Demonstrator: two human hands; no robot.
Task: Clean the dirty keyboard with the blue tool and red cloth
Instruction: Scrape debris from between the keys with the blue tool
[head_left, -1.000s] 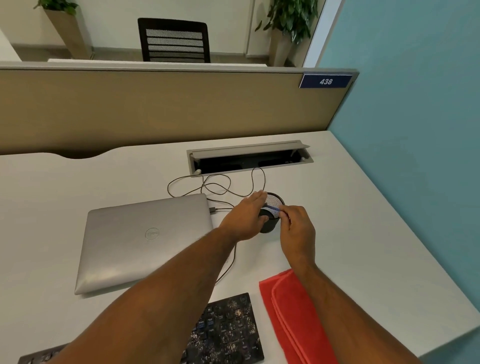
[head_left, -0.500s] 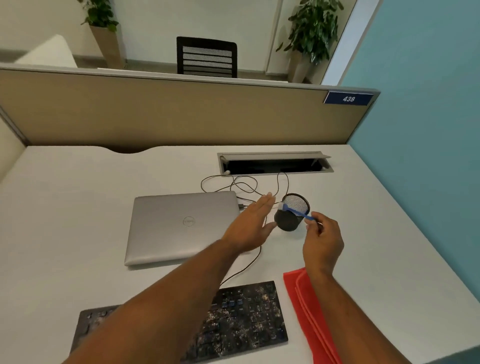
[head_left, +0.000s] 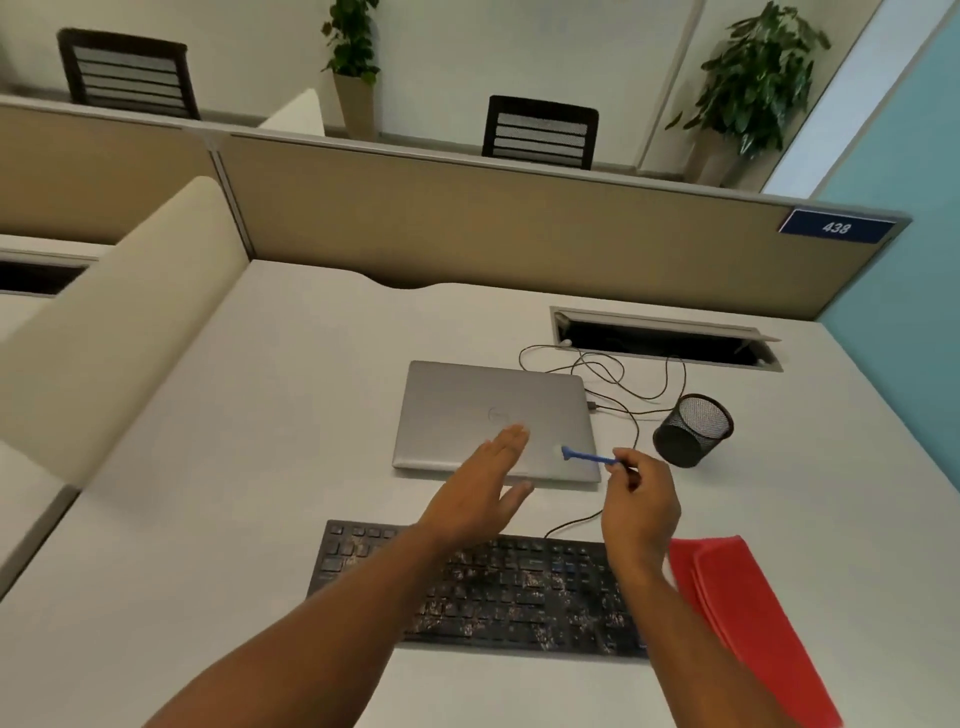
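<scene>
Right hand (head_left: 640, 501) pinches the blue tool (head_left: 589, 457) above the laptop (head_left: 467, 410) (probably not touching); left hand (head_left: 480, 488) flat, holding nothing, keyboard (head_left: 519, 587) below.

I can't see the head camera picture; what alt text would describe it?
A person's right hand pinches a small blue tool above a white desk, the open left hand beside it. Below lie a dirty black keyboard and red cloth; behind, a closed laptop and mesh cup.
</scene>
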